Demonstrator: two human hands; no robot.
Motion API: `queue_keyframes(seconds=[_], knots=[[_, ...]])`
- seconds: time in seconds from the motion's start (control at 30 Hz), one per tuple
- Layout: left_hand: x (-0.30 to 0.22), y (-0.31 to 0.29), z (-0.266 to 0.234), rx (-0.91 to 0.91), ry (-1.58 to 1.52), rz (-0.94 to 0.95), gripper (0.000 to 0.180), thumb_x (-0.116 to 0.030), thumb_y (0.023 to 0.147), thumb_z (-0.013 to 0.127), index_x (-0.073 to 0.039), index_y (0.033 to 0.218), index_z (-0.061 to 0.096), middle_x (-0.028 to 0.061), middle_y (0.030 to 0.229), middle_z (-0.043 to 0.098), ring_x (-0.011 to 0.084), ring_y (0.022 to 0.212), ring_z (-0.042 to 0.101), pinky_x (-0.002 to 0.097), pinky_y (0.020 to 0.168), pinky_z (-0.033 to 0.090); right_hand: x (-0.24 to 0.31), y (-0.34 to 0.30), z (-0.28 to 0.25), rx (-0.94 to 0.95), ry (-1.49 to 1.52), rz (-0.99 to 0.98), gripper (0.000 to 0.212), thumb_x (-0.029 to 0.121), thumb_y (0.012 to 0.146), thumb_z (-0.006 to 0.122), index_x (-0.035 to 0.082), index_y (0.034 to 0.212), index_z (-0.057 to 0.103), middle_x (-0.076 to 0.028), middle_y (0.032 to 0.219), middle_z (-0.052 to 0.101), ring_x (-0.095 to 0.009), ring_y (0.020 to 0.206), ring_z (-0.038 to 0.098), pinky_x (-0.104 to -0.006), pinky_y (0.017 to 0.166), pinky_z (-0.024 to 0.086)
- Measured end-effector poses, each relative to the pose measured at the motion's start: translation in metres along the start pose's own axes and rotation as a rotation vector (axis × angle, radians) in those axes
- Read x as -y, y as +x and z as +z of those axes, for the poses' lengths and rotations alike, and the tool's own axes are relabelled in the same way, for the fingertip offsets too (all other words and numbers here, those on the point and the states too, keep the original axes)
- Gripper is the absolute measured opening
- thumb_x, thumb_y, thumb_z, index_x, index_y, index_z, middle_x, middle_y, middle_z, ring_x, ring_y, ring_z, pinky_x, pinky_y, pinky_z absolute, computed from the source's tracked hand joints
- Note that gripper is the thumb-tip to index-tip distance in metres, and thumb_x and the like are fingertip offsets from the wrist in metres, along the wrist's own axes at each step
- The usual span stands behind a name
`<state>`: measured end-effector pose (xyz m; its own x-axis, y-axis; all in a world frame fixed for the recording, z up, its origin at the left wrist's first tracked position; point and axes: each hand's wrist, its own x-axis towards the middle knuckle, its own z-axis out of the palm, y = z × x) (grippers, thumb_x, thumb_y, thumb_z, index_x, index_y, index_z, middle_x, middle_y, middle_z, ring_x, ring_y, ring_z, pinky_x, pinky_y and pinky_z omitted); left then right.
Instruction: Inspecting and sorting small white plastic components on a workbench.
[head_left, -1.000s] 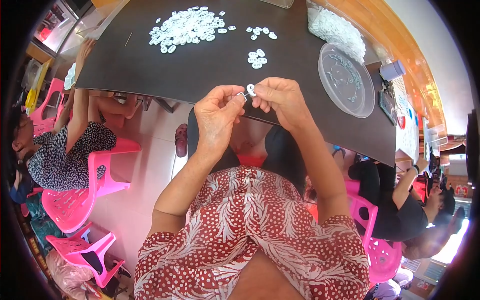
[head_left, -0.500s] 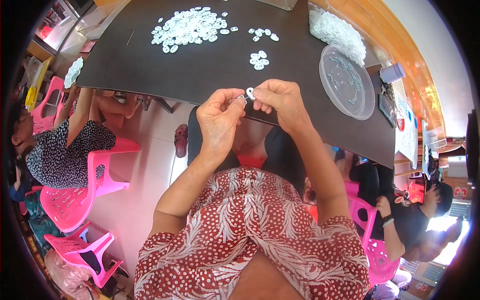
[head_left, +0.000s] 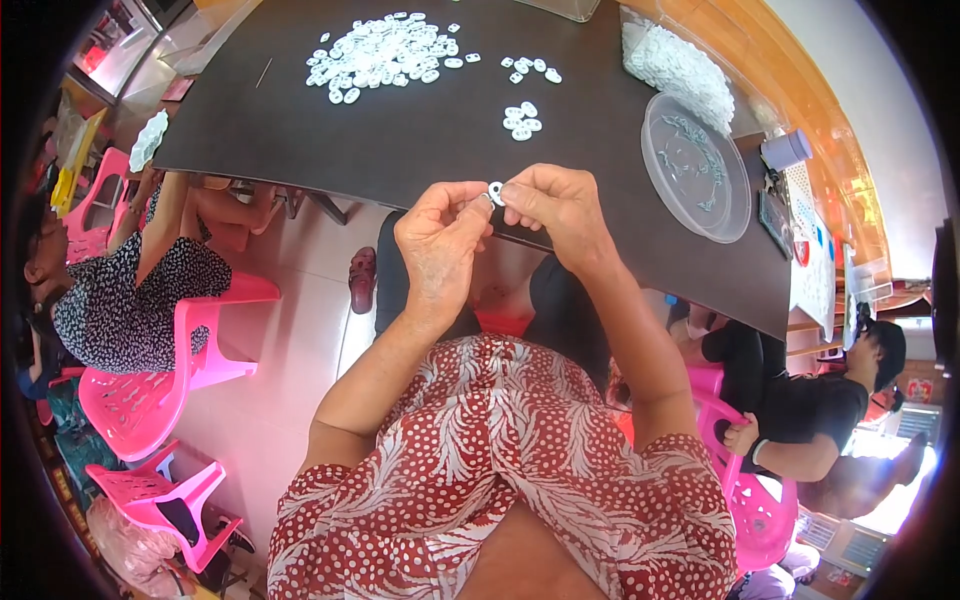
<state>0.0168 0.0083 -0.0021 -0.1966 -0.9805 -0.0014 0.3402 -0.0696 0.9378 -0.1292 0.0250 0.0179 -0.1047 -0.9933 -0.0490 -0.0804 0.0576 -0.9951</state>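
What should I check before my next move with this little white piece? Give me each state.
1. White two-holed piece in right hand: ok, at the fingertips.
2. Left hand pinching: ok, on a small pale part.
3. Those two parts fastened together: cannot tell, too small and partly covered.
4. Loose white pile clear of both hands: ok.
5. Round clear plastic tray stocked: ok, small greyish bits inside.

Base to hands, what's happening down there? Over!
Left hand and right hand both pinching. White piece between their fingertips. White pile farther up the table, not blocking.
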Motion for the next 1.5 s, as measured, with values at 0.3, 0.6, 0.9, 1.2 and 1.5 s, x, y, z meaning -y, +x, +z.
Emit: queue_keyframes(seconds=[0.3, 0.6, 0.9, 1.2, 1.5], knots=[[0.002, 0.006, -0.004, 0.142, -0.109, -0.054, 0.022, -0.002, 0.085, 0.058, 0.002, 0.107, 0.060, 0.0008, 0.075, 0.058, 0.0053, 0.062, 0.053, 0.0170, 0.052, 0.043, -0.001, 0.005, -0.007, 0.062, -0.039, -0.033, 0.013, 0.011, 0.082, 0.061, 0.000, 0.077, 0.063, -0.001, 0.065, 0.058, -0.005, 0.057, 0.046, -0.0186, 0.052, 0.035], [0.006, 0.006, -0.011, 0.193, -0.153, -0.074, 0.023, -0.001, 0.084, 0.060, 0.004, 0.107, 0.061, 0.0052, 0.082, 0.062, 0.0083, 0.066, 0.058, 0.0182, 0.054, 0.046, -0.003, -0.007, 0.009, -0.089, -0.093, -0.082, 0.013, 0.009, 0.083, 0.059, -0.003, 0.080, 0.063, -0.002, 0.068, 0.061, -0.006, 0.063, 0.052, -0.0232, 0.058, 0.043], [0.003, 0.003, -0.007, 0.143, -0.163, 0.002, 0.021, 0.000, 0.086, 0.058, 0.006, 0.106, 0.060, 0.0077, 0.085, 0.063, 0.0089, 0.065, 0.055, 0.0203, 0.057, 0.047, 0.002, -0.017, 0.017, -0.138, -0.518, -0.443, 0.017, 0.007, 0.075, 0.063, 0.002, 0.091, 0.063, -0.010, 0.078, 0.060, -0.025, 0.072, 0.055, -0.0342, 0.065, 0.045], [0.010, -0.004, -0.005, 0.137, -0.292, 0.104, 0.021, -0.004, 0.087, 0.059, 0.007, 0.104, 0.060, 0.0089, 0.085, 0.062, 0.0116, 0.065, 0.055, 0.0230, 0.062, 0.048, -0.010, -0.017, 0.018, -0.194, -0.680, -0.738, 0.021, 0.006, 0.073, 0.063, 0.000, 0.093, 0.061, -0.010, 0.079, 0.060, -0.027, 0.070, 0.053, -0.0365, 0.063, 0.044], [0.005, -0.016, 0.000, 0.068, -0.288, 0.200, 0.021, -0.007, 0.087, 0.060, 0.005, 0.104, 0.060, 0.0045, 0.090, 0.061, 0.0083, 0.079, 0.055, 0.0216, 0.071, 0.047, -0.011, -0.025, 0.034, -0.279, -0.583, -0.806, 0.028, 0.010, 0.077, 0.066, -0.001, 0.100, 0.057, -0.013, 0.088, 0.058, -0.029, 0.073, 0.052, -0.0364, 0.062, 0.044]])
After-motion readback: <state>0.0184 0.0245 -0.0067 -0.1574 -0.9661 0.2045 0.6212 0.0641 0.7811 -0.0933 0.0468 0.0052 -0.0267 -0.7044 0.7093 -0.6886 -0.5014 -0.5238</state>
